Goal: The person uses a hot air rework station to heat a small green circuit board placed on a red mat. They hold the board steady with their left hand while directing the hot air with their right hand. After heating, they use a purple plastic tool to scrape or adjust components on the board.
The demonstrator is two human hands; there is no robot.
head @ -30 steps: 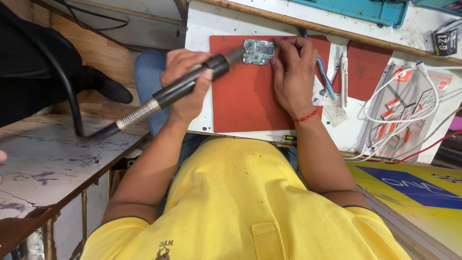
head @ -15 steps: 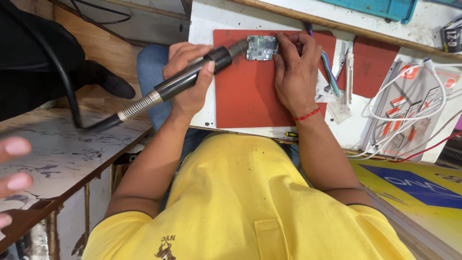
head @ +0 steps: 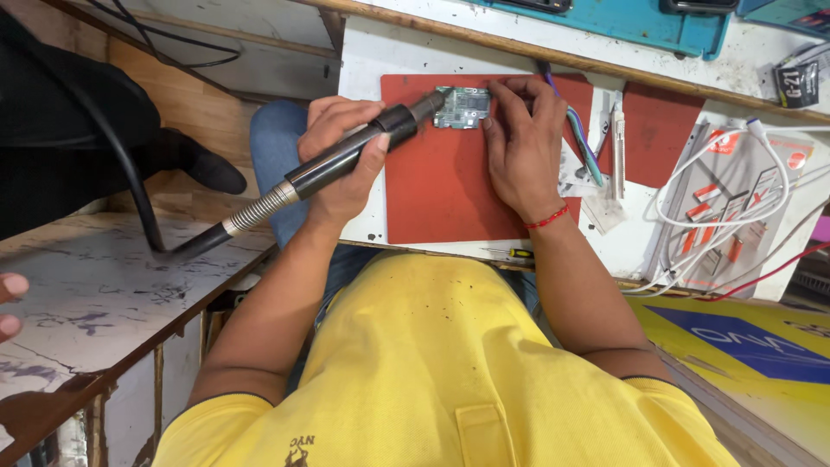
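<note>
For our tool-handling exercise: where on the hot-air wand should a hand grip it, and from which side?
Probably the thick black handle barrel of the hot-air wand, behind the nozzle and ahead of its coiled metal hose end. It slants from the lower left up to the circuit board, so come from the left, as the left hand wraps it.

My left hand [head: 341, 151] grips a black hot-air wand [head: 346, 156], its nozzle touching the left edge of a small green circuit board [head: 462, 108]. My right hand [head: 519, 147] pins the board on the red mat [head: 432, 199] near the counter's [head: 367, 60] far edge.
</note>
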